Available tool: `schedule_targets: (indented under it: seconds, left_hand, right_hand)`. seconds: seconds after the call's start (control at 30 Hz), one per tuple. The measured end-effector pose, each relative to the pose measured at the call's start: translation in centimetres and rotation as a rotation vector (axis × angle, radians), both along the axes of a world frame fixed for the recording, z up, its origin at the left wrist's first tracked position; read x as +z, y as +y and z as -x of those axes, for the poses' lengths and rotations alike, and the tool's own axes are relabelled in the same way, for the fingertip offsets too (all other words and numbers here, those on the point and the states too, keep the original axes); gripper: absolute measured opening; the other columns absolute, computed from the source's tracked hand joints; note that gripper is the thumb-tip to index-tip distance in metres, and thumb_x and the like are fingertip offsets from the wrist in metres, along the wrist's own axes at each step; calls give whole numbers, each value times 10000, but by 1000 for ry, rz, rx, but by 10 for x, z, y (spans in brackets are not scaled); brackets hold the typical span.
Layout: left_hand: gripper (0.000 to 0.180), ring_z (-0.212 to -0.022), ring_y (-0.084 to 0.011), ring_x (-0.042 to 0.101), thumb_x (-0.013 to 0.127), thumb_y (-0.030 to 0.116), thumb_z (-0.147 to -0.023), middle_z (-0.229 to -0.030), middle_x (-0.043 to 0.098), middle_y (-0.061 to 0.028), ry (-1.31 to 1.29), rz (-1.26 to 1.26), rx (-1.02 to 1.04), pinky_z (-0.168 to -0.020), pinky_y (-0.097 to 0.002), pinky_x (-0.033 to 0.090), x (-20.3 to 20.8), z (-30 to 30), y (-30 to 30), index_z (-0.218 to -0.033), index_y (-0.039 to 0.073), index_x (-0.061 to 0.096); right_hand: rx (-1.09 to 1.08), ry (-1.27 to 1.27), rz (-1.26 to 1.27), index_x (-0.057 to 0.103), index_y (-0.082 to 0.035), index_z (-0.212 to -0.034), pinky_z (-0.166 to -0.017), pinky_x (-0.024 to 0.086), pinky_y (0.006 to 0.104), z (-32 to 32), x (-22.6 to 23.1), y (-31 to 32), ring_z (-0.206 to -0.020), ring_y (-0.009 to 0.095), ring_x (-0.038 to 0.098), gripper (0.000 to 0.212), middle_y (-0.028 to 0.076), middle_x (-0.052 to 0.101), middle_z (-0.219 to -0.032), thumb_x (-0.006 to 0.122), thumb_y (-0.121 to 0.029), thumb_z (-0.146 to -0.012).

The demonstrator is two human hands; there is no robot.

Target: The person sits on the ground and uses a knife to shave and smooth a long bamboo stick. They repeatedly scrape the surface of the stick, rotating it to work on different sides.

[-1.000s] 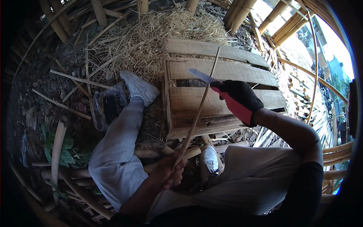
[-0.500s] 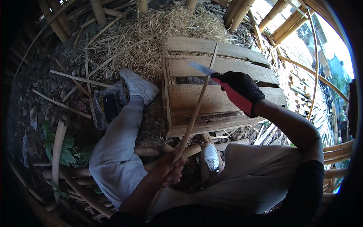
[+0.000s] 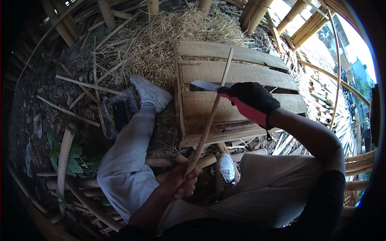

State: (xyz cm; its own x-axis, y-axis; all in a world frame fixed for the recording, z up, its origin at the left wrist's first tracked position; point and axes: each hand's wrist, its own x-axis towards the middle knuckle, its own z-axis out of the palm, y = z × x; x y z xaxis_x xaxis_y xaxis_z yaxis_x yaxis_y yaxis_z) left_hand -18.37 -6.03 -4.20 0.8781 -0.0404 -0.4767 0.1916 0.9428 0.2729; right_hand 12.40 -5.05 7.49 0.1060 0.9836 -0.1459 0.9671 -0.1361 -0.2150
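My bare left hand (image 3: 183, 184) is closed around the lower part of a long thin bamboo strip (image 3: 210, 118), low between my legs. The strip slants up and away, its far end over the slatted wooden crate (image 3: 237, 72). My right hand (image 3: 251, 100), in a black and red glove, grips a knife (image 3: 204, 85). Its pale blade points left and crosses the strip at about its upper third. The knife's handle is mostly hidden inside the glove.
A heap of dry shavings (image 3: 161, 44) lies behind the crate. Left of my shoe (image 3: 150, 93) is a clear plastic bag (image 3: 106, 118) with something dark. Bamboo poles (image 3: 64, 160) and loose strips lie about the ground, and bamboo posts (image 3: 255, 16) stand at the back.
My right hand has drawn the knife slightly down and toward me along the strip, and the blade now points more level to the left. The left hand keeps its grip.
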Motion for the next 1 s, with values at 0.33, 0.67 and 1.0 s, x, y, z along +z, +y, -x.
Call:
schedule_targets:
  seconds: [0.33, 0.67, 1.0]
  left_hand:
    - [364, -258, -102, 301, 327, 340, -1065, -431, 353, 8, -52, 93, -24, -256, -247, 260, -9, -4, 3, -780, 138, 428]
    - [352, -252, -128, 330, 324, 297, -1060, -427, 374, -17, -40, 74, -23, -246, -262, 282, -10, -5, 2, -775, 125, 437]
    - [368, -257, -94, 287, 314, 351, -1067, -427, 331, 17, 17, -59, -34, -264, -246, 246, 0, -6, 1, -773, 152, 412]
  right_hand:
    - [116, 5, 108, 742, -160, -1116, -729, 539, 464, 16, 5, -16, -824, 385, 686, 375, 179, 705, -899, 496, -424, -1014]
    - [25, -62, 249, 718, -244, -1191, -765, 552, 443, 27, -4, -25, -889, 366, 694, 339, 162, 716, -988, 488, -423, -1017]
    - [45, -30, 125, 723, -232, -1165, -739, 532, 470, 24, 11, -19, -862, 376, 692, 406, 175, 710, -916, 429, -479, -1036]
